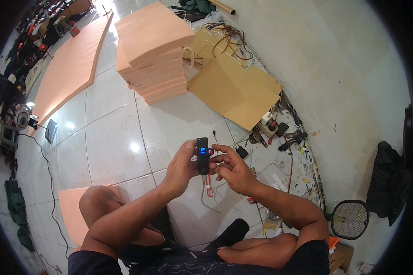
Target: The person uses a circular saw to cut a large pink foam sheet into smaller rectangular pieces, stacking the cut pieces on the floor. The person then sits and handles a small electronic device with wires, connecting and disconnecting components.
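My left hand (181,167) is closed around a small black device (203,168) with a lit blue display, held upright above the floor between my knees. Close against the device's right side is my right hand (231,168), its index finger reaching toward a small round red-and-dark part (210,151). The other fingers and the thumb curl together near the lower right edge; what they pinch, if anything, is hidden. Just below the device hang a red-and-white cord (209,187) and a pale cable (203,199) that loops over the tiles.
A tall stack of peach foam sheets (153,36) stands ahead, with a long peach sheet (73,68) to its left. Brown cardboard (236,91) lies along the wall. At right are a black charger (241,152), scattered tools and debris, and a mesh racket (350,220).
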A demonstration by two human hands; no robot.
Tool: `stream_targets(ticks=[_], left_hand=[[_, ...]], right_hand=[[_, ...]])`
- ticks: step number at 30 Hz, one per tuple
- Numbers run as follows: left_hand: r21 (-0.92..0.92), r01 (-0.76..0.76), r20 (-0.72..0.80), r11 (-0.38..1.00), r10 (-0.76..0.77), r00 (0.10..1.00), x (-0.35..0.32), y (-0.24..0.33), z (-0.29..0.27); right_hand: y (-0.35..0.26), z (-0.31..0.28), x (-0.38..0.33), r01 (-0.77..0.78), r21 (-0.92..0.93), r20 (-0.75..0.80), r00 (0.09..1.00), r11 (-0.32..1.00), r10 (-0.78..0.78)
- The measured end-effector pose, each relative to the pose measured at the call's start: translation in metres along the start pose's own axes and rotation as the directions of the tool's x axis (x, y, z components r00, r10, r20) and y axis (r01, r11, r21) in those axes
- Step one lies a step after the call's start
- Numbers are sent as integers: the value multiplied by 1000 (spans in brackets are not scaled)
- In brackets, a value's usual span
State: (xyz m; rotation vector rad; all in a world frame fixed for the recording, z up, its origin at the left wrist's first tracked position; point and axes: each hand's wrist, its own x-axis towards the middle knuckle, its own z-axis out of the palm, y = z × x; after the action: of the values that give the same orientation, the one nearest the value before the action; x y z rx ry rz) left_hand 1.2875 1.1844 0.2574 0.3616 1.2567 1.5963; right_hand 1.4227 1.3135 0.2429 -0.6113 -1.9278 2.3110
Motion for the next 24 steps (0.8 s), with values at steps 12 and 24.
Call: stream_targets(ticks=[12, 24], left_hand=[[-41, 64, -52, 997, -66, 996, 7, 8, -1], [-25, 54, -113, 998, -56, 992, 10, 6, -5]], right_hand=[[13, -4, 6, 1, -23, -35, 999, 1000, -2], [2, 4, 5, -83, -11, 65, 994, 996, 84]])
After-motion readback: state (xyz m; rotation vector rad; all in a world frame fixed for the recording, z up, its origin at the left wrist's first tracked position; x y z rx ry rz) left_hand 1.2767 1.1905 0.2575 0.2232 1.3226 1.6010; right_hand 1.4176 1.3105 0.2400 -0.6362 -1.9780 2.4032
